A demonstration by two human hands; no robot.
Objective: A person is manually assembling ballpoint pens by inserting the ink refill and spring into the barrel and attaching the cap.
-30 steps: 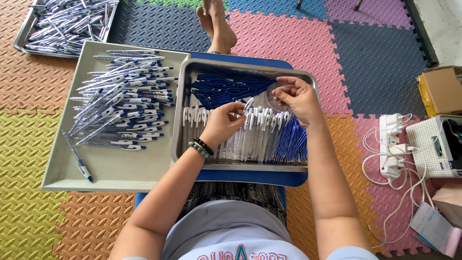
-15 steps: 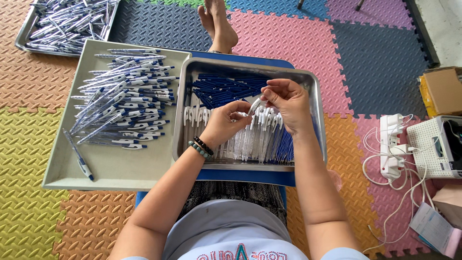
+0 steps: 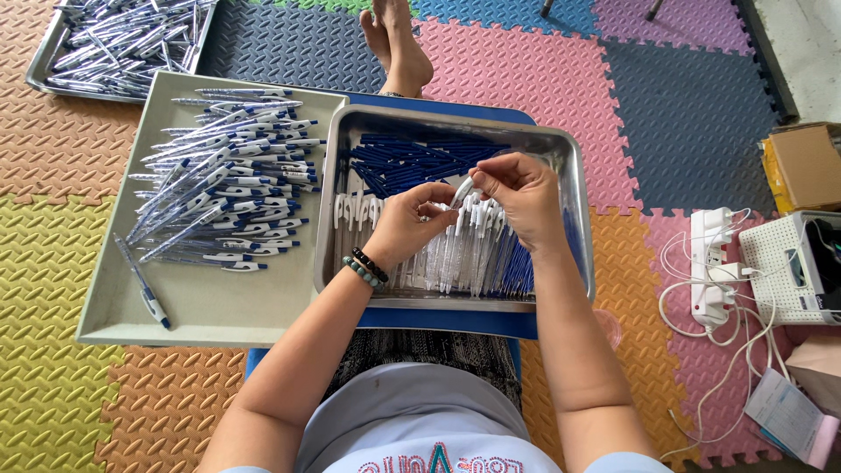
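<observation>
- Head view: your left hand (image 3: 407,226) and right hand (image 3: 519,194) meet over the middle of the steel tray (image 3: 574,166), fingertips almost touching.
- Between them you hold one pen barrel (image 3: 462,192), clear with a white end. Its long axis runs on a slant, upper end toward your right hand, lower end toward your left.
- Your right hand is closed in a pinch on the barrel's upper end, thumb and forefinger on top. Your left hand is curled closed at the lower end; something small seems pinched in its fingers, but it is too small to tell what.
- The two hands are equally near the barrel; neither has to reach.
- Directly under your hands lies a row of clear barrels (image 3: 455,254), long axes running toward and away from you, side by side along the near half of the steel tray.
- Beyond your hands, in the far half of that tray, lies a heap of blue refills (image 3: 412,162), mostly crosswise.
- To your left, touching the steel tray, the grey tray (image 3: 210,311) holds a pile of finished pens (image 3: 228,184), closer to your left hand than your right.
- Both trays rest on a blue tabletop (image 3: 447,320) over your lap.
- Another tray of pens (image 3: 123,39) lies on the foam floor, well apart at far left.
</observation>
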